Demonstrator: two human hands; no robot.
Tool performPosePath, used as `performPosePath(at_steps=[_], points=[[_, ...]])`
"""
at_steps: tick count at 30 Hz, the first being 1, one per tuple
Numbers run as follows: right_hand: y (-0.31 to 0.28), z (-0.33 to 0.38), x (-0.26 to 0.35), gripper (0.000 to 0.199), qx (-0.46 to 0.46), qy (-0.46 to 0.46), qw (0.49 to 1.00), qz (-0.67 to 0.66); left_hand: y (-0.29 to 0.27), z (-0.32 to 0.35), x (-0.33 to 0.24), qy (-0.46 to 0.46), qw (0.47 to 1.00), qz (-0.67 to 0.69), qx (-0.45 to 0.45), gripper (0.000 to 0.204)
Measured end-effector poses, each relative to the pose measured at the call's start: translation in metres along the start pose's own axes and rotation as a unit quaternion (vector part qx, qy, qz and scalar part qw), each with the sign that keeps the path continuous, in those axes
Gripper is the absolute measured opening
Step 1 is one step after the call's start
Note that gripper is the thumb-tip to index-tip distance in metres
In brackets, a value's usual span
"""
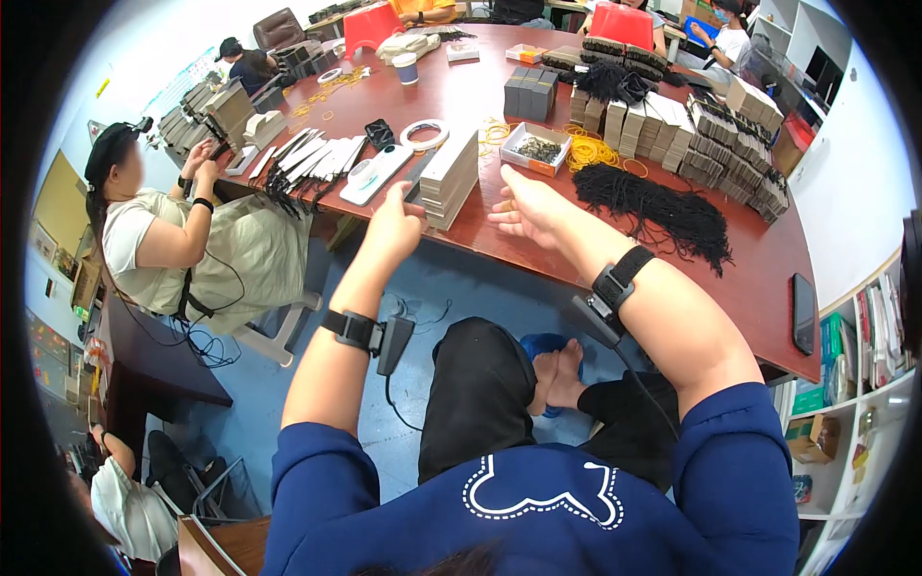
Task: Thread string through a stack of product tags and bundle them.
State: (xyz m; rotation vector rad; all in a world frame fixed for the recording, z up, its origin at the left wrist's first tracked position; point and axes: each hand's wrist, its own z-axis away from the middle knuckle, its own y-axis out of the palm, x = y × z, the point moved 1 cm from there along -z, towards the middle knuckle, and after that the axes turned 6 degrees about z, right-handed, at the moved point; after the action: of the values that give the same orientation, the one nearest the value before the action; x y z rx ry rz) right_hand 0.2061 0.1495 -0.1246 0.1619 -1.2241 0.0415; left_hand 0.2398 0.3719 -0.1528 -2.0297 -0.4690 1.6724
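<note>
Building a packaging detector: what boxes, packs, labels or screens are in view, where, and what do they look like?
Small open box: mid-table, white with orange side, dark bits inside.
Stack of flat white packs: table edge, by the left hand.
Dark phone: table's right edge, black screen.
Cardboard box: right shelf, brown.

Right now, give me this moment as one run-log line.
left hand: closed, at stack of flat cards on table edge | right hand: open, empty, above table | near: black cords, rubber bands
</note>
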Motion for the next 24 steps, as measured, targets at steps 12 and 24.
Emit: performPosePath(at_steps=[12,24], points=[[0.004,0.001,-0.015,0.073,0.046,-0.029,0.997,0.052,0.064,0.021,-0.004,0.026,1.0,-0.007,0.002,0.04],[-0.041,0.001,-0.002,0.083,-0.056,0.018,0.998,0.012,0.046,-0.06,-0.049,0.006,0.999,-0.016,-0.027,0.071]])
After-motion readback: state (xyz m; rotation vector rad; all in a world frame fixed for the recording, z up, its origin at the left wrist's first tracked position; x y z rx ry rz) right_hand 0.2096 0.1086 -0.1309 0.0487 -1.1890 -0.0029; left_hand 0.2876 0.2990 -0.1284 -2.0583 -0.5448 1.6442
